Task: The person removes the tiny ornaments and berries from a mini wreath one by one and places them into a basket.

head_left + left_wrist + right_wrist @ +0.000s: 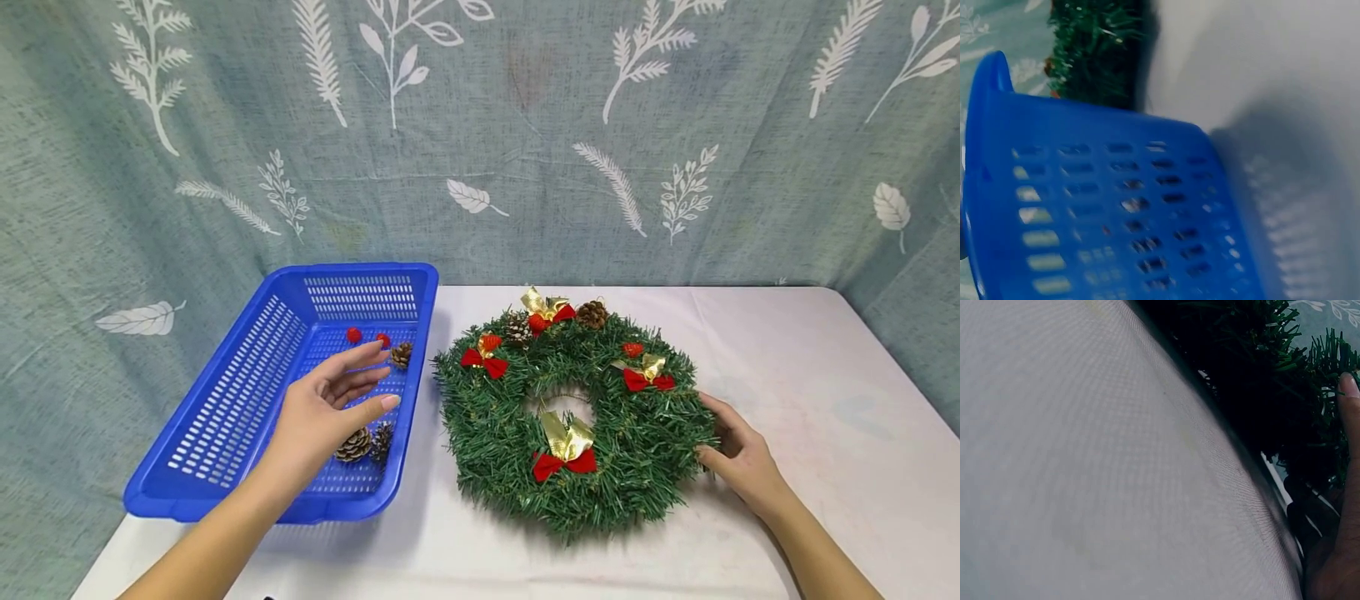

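My left hand hovers over the blue plastic basket, thumb and fingers apart with nothing between them. Inside the basket, near its right side, are a few pine cones and small red berry-like pieces. A green artificial wreath lies to the right, trimmed with red and gold bows, pine cones and red pieces. My right hand grips the wreath's right edge, thumb near the top and fingers lower down. In the right wrist view, the thumb rests against the dark green needles.
A white cloth covers the table. Behind it hangs a grey-green curtain with white leaf patterns. The basket's slotted wall fills much of the left wrist view, with the wreath beyond it.
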A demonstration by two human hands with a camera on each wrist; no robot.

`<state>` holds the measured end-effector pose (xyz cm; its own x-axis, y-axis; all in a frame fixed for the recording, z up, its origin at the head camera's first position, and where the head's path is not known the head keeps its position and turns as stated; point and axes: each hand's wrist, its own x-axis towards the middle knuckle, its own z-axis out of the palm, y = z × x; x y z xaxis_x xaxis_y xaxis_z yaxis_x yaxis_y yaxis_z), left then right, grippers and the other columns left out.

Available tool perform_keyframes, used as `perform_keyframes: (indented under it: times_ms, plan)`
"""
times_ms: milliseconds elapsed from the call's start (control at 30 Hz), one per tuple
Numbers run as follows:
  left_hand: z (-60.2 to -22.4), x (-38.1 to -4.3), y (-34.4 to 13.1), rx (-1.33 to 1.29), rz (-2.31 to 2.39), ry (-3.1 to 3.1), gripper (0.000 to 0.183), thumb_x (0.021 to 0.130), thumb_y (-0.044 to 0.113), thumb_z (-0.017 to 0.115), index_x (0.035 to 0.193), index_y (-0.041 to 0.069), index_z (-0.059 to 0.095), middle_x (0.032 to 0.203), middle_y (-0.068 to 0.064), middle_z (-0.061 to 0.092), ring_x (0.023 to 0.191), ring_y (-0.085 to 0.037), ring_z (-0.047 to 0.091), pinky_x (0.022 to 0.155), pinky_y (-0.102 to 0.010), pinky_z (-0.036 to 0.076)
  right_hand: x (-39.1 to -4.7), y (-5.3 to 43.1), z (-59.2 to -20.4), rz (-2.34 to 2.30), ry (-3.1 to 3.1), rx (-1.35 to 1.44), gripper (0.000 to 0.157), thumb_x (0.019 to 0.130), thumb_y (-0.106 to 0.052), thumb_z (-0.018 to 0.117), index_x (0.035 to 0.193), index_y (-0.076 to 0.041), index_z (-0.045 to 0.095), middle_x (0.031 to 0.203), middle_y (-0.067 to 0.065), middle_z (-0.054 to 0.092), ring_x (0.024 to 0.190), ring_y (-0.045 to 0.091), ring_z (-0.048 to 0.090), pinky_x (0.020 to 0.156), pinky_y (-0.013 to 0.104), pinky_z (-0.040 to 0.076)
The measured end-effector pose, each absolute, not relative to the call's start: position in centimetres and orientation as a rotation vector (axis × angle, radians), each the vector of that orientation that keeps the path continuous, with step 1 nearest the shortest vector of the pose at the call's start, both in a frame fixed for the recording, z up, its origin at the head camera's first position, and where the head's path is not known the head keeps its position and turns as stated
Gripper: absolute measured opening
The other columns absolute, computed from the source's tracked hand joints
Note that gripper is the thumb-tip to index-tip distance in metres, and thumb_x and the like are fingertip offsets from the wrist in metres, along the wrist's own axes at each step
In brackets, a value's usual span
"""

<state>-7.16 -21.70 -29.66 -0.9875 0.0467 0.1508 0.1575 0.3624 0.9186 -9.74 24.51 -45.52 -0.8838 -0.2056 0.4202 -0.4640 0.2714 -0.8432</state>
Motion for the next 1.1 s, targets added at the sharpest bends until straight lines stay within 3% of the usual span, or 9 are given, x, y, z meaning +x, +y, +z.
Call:
perform_keyframes:
  times_ms: [167, 367, 567, 833, 1100]
  plan:
    - [-28.6, -7.2, -20.8, -0.219, -1.687, -2.548, 0.063, 0.081, 0.016, 0.075, 0.138, 0.012, 0.048, 0.133, -0.007, 0.055, 0.109, -0.002, 0.058, 0.091, -0.019, 0.049, -9.7, 24.5, -45.5, 1.641, -2.331, 0.611, 0.071, 0.08, 0.014, 0.06, 0.144, -0.002, 0.035, 0.132, -0.023, 0.043, 0.096, -0.003, 0.045, 0.075, 0.01, 0.039]
    - [-27.7, -7.0, -19.6, -0.236, -1.693, -2.517, 0.063, 0.081, 0.016, 0.076, 0.138, 0.019, 0.049, 0.135, -0.001, 0.055, 0.116, -0.007, 0.055, 0.091, -0.02, 0.049, -9.7, 24.6, -45.5, 1.618, -2.369, 0.582, 0.07, 0.081, 0.015, 0.058, 0.145, -0.001, 0.034, 0.132, -0.027, 0.041, 0.106, -0.01, 0.044, 0.081, 0.004, 0.038]
    - [-27.3, -7.1, -17.9, -0.267, -1.691, -2.463, 0.062, 0.08, 0.015, 0.076, 0.136, 0.018, 0.051, 0.134, 0.002, 0.055, 0.12, -0.01, 0.052, 0.094, -0.017, 0.046, -9.6, 24.6, -45.4, 1.629, -2.367, 0.574, 0.07, 0.081, 0.014, 0.058, 0.144, -0.001, 0.034, 0.133, -0.028, 0.039, 0.113, -0.012, 0.042, 0.084, 0.003, 0.037]
    - [-27.0, -7.9, -15.9, -0.34, -1.715, -2.421, 0.061, 0.078, 0.013, 0.078, 0.134, 0.018, 0.054, 0.132, 0.007, 0.055, 0.121, -0.008, 0.051, 0.102, -0.023, 0.041, -9.7, 24.3, -45.1, 1.624, -2.352, 0.577, 0.072, 0.079, 0.014, 0.059, 0.145, -0.005, 0.036, 0.135, -0.025, 0.039, 0.116, -0.012, 0.04, 0.086, 0.003, 0.036]
    - [-25.4, -8.7, -14.2, -0.383, -1.791, -2.386, 0.06, 0.078, 0.011, 0.078, 0.132, 0.017, 0.055, 0.131, 0.007, 0.056, 0.12, -0.007, 0.052, 0.102, -0.021, 0.041, -9.7, 24.4, -45.3, 1.638, -2.321, 0.591, 0.073, 0.078, 0.017, 0.058, 0.144, -0.005, 0.037, 0.134, -0.024, 0.041, 0.105, -0.008, 0.046, 0.079, 0.005, 0.038]
